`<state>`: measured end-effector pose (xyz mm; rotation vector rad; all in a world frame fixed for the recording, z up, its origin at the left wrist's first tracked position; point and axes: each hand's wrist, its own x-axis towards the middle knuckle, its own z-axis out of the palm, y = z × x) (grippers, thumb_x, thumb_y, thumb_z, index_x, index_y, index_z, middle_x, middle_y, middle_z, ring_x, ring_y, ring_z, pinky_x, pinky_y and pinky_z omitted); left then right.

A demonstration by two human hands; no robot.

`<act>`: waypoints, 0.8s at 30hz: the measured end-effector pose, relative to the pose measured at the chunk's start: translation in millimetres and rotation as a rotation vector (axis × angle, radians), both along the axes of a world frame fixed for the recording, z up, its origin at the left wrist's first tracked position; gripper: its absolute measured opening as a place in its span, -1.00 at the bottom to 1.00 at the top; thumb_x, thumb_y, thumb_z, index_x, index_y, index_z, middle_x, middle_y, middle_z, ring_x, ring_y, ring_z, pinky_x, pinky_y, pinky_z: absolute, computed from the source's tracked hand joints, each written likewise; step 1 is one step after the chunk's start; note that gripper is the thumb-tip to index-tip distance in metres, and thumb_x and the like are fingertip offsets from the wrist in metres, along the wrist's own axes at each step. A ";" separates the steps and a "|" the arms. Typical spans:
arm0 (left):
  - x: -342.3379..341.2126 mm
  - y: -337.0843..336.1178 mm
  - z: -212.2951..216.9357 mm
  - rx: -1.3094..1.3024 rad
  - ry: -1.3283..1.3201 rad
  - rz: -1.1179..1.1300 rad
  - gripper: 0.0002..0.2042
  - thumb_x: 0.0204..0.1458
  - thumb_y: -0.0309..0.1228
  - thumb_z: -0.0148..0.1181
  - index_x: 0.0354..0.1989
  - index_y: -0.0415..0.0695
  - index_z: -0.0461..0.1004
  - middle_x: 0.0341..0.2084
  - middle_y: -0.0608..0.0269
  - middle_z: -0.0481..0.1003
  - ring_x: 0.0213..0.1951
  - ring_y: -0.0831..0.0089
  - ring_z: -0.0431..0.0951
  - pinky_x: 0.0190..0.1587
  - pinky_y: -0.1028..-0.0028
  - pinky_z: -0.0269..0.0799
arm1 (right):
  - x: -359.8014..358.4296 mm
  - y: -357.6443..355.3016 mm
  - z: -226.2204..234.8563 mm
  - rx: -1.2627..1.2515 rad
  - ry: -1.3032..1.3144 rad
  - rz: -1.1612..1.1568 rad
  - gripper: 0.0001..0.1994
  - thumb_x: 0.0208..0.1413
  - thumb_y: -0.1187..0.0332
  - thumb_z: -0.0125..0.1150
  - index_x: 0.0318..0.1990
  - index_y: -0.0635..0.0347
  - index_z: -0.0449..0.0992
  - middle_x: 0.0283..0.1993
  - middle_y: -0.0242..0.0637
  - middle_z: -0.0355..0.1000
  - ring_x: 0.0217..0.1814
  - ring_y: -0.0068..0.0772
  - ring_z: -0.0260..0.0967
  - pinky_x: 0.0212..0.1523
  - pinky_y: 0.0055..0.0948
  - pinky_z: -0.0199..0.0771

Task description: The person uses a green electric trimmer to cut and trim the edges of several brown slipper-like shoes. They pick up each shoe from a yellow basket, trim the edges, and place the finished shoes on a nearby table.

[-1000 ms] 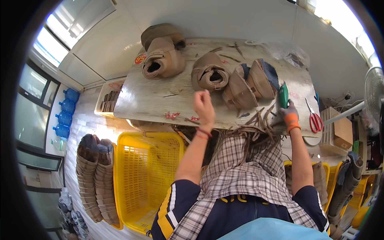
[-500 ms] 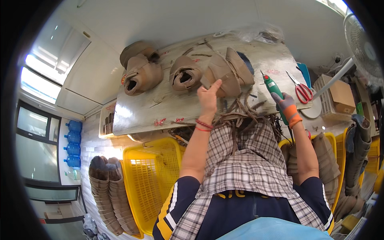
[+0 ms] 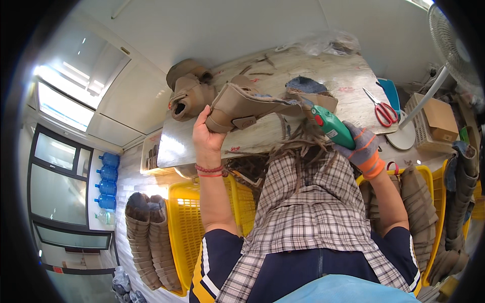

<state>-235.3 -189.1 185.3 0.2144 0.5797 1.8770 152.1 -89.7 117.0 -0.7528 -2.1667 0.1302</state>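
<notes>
Trimming looks underway: left hand (image 3: 203, 132) grips a tan boot (image 3: 242, 107); gloved right hand (image 3: 362, 149) clasps a green cutter (image 3: 331, 126). Next move likely needs the tip steadied at the boot's edge.

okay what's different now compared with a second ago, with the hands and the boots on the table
The left hand, which lay flat on the table a second ago, has taken hold of a tan boot and raised it off the surface. The right hand has brought the green tool up to the boot's upper. The other tan boots, red scissors and yellow basket stayed put.
</notes>
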 end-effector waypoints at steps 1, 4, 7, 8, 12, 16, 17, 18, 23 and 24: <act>-1.9 -3.9 -1.4 0.014 -0.026 -0.038 -0.64 0.17 -0.40 -0.08 0.08 -0.37 0.23 0.05 -0.11 0.35 0.09 0.06 0.36 0.17 0.06 0.24 | -2.3 -2.7 1.8 0.012 0.012 0.002 -0.38 -0.34 0.04 0.47 -0.08 0.15 0.47 -0.46 -0.17 0.47 -0.53 -0.13 0.39 -0.45 -0.28 0.43; -2.3 -10.3 -4.2 0.026 -0.079 -0.097 -0.64 0.18 -0.41 -0.10 0.09 -0.37 0.22 0.06 -0.12 0.34 0.10 0.05 0.35 0.17 0.06 0.24 | -4.5 -7.2 9.2 0.070 0.020 0.051 -0.38 -0.34 0.04 0.47 -0.08 0.16 0.47 -0.48 -0.19 0.46 -0.54 -0.14 0.37 -0.47 -0.29 0.41; 3.7 -15.2 -5.3 -0.007 -0.094 -0.068 -0.64 0.18 -0.41 -0.09 0.10 -0.37 0.22 0.07 -0.12 0.33 0.11 0.05 0.34 0.17 0.07 0.24 | -5.9 -8.6 7.3 0.027 -0.075 0.049 -0.37 -0.35 0.04 0.48 -0.08 0.16 0.47 -0.50 -0.20 0.44 -0.54 -0.14 0.36 -0.48 -0.29 0.40; 3.7 -16.3 -7.2 -0.003 -0.108 -0.085 -0.63 0.18 -0.40 -0.08 0.10 -0.36 0.22 0.07 -0.13 0.33 0.12 0.05 0.34 0.19 0.08 0.23 | -6.1 -9.8 6.8 0.037 -0.066 0.054 -0.37 -0.35 0.05 0.48 -0.07 0.16 0.47 -0.51 -0.21 0.44 -0.54 -0.14 0.36 -0.48 -0.29 0.40; 7.4 -17.3 -15.4 0.033 -0.124 -0.155 -0.63 0.18 -0.40 -0.07 0.11 -0.36 0.22 0.08 -0.14 0.33 0.12 0.05 0.33 0.20 0.08 0.22 | -7.1 -15.5 6.0 0.048 -0.039 0.088 -0.37 -0.35 0.06 0.48 -0.06 0.16 0.47 -0.51 -0.20 0.43 -0.53 -0.14 0.37 -0.46 -0.29 0.41; 20.9 -15.4 -12.8 0.011 -0.096 -0.162 -0.63 0.19 -0.39 -0.10 0.10 -0.38 0.22 0.07 -0.12 0.33 0.10 0.06 0.35 0.16 0.09 0.26 | -9.5 -18.2 9.4 0.028 -0.010 0.139 -0.36 -0.35 0.05 0.49 -0.06 0.17 0.47 -0.50 -0.19 0.44 -0.50 -0.15 0.39 -0.45 -0.30 0.42; 23.0 -15.6 -12.1 0.016 -0.103 -0.181 -0.63 0.18 -0.38 -0.10 0.10 -0.38 0.22 0.07 -0.12 0.33 0.10 0.06 0.36 0.16 0.09 0.26 | -10.0 -18.6 10.2 0.035 -0.014 0.144 -0.36 -0.36 0.05 0.49 -0.06 0.17 0.47 -0.49 -0.19 0.44 -0.50 -0.14 0.39 -0.45 -0.30 0.42; 24.3 -16.6 -11.8 0.022 -0.109 -0.196 -0.63 0.18 -0.38 -0.10 0.09 -0.38 0.23 0.07 -0.12 0.34 0.10 0.06 0.36 0.16 0.10 0.26 | -11.0 -18.8 10.9 0.042 -0.017 0.152 -0.36 -0.36 0.06 0.49 -0.06 0.17 0.46 -0.49 -0.19 0.45 -0.49 -0.14 0.40 -0.45 -0.30 0.42; 30.6 -22.8 -9.4 0.030 -0.074 -0.206 -0.63 0.18 -0.38 -0.09 0.09 -0.37 0.24 0.06 -0.11 0.35 0.09 0.09 0.37 0.17 0.11 0.26 | -14.4 -24.7 17.9 0.050 -0.025 0.189 -0.35 -0.37 0.07 0.49 -0.06 0.18 0.46 -0.50 -0.20 0.44 -0.51 -0.15 0.40 -0.47 -0.31 0.42; 33.4 -23.8 -7.8 0.020 -0.052 -0.195 -0.63 0.18 -0.38 -0.09 0.09 -0.37 0.25 0.05 -0.10 0.35 0.09 0.10 0.37 0.16 0.12 0.26 | -14.8 -25.3 16.2 0.068 -0.022 0.196 -0.35 -0.37 0.08 0.50 -0.06 0.19 0.46 -0.51 -0.20 0.43 -0.51 -0.16 0.40 -0.47 -0.31 0.42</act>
